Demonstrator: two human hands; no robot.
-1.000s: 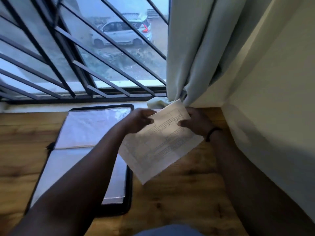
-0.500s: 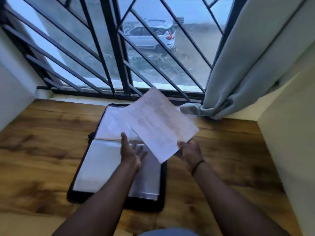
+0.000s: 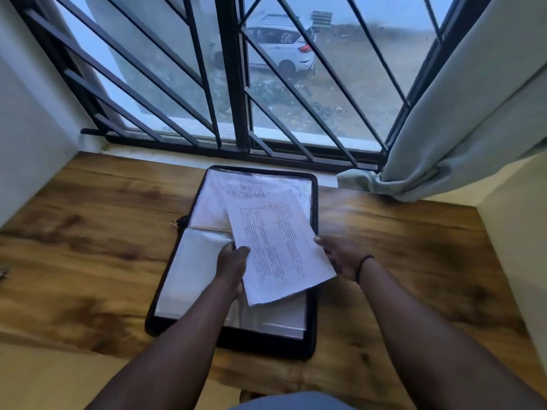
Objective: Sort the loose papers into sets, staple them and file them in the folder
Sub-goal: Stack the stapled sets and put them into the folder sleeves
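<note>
Papers [image 3: 278, 247], light and limp, pinched at opposite side edges by left hand [image 3: 232, 263] and right hand [image 3: 340, 255] above open folder [image 3: 313, 321]; support both sides.

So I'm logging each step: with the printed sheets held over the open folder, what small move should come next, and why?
Probably lower the printed sheets toward a clear sleeve of the folder and slide them in. Both the left hand and the right hand hold them above the folder, which lies open on the wooden desk.
</note>
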